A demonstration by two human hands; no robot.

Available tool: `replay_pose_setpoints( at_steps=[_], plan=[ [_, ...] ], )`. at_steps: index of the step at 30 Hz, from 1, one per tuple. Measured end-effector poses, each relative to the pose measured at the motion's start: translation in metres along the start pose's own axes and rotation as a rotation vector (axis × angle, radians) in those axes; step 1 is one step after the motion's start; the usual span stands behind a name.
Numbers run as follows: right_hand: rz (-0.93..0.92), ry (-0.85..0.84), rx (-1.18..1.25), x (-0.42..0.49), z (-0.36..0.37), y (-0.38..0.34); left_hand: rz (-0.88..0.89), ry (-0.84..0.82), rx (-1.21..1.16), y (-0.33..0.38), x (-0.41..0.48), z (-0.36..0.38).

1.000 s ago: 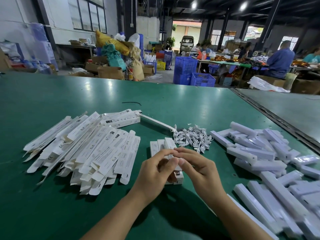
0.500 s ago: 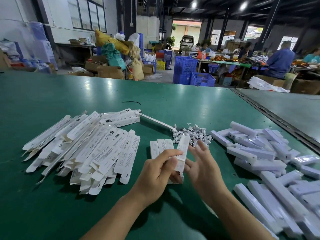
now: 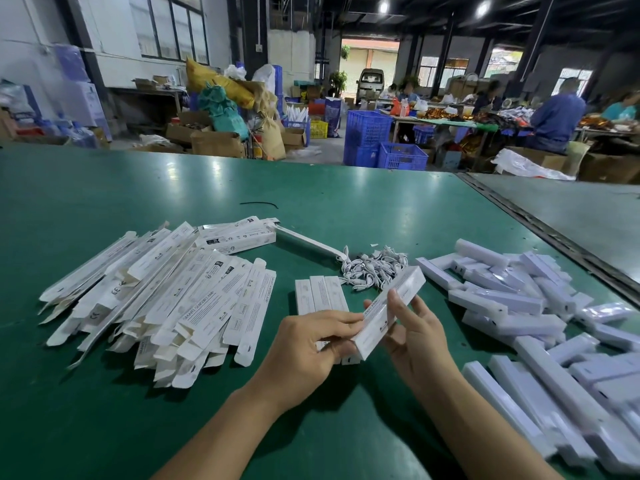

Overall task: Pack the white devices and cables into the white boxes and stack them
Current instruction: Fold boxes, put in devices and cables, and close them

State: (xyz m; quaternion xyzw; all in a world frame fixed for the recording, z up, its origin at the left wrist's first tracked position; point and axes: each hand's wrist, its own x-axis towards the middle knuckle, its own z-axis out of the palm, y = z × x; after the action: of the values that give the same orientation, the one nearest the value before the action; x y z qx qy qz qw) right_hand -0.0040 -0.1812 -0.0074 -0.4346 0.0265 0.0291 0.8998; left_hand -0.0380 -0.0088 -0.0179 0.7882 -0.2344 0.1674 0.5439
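I hold one long white box point(image 3: 391, 308) tilted above the green table point(image 3: 346, 209). My left hand point(image 3: 311, 344) pinches its near end. My right hand point(image 3: 412, 330) grips it from below, thumb on its side. Under my hands, three packed white boxes point(image 3: 320, 294) lie side by side. A heap of flat, unfilled white boxes point(image 3: 166, 292) covers the table's left. White cables point(image 3: 372, 268) lie in a tangle just beyond the packed boxes. Several white bar-shaped devices point(image 3: 519, 317) are piled on the right.
A thin black cable tie point(image 3: 259, 204) lies on the table farther back. A metal seam point(image 3: 554, 237) separates this table from a second one on the right. Blue crates point(image 3: 384, 147), cartons and seated workers point(image 3: 557, 116) fill the hall behind.
The box I hold has risen off the packed row and swung its far end to the right. My right hand went from beside it to under it.
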Motion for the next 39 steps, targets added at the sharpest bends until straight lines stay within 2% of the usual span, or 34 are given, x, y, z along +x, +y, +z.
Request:
replay_pose_setpoints(
  at_steps=[5, 9, 11, 13, 16, 20, 26, 33, 39],
  plan=[
    [0.036, -0.034, -0.057, -0.001, 0.002, 0.002, -0.106, 0.011, -0.188, -0.007, 0.000, -0.003],
    [0.125, -0.068, -0.083, -0.006, 0.009, 0.007, -0.071, 0.080, -0.142, -0.005, 0.002, 0.003],
    [0.184, -0.086, -0.013, -0.009, 0.013, 0.007, -0.033, 0.163, -0.106, -0.004, 0.003, 0.005],
    [0.224, -0.055, 0.078, -0.009, 0.014, 0.003, 0.078, 0.218, -0.001, -0.003, 0.003, 0.007],
    [0.222, -0.028, 0.209, -0.009, 0.016, -0.003, 0.240, 0.217, 0.191, 0.000, 0.002, 0.011],
    [0.232, -0.043, 0.253, -0.011, 0.019, -0.002, 0.280, 0.236, 0.235, 0.003, 0.004, 0.021],
    [0.197, -0.039, 0.238, -0.013, 0.023, 0.003, 0.230, 0.250, 0.284, 0.006, 0.005, 0.026],
    [0.118, 0.037, 0.089, -0.012, 0.025, 0.008, 0.194, 0.252, 0.399, 0.009, 0.005, 0.030],
    [0.117, 0.049, 0.076, -0.011, 0.023, 0.010, 0.117, 0.238, 0.310, 0.009, 0.006, 0.030]
  ],
)
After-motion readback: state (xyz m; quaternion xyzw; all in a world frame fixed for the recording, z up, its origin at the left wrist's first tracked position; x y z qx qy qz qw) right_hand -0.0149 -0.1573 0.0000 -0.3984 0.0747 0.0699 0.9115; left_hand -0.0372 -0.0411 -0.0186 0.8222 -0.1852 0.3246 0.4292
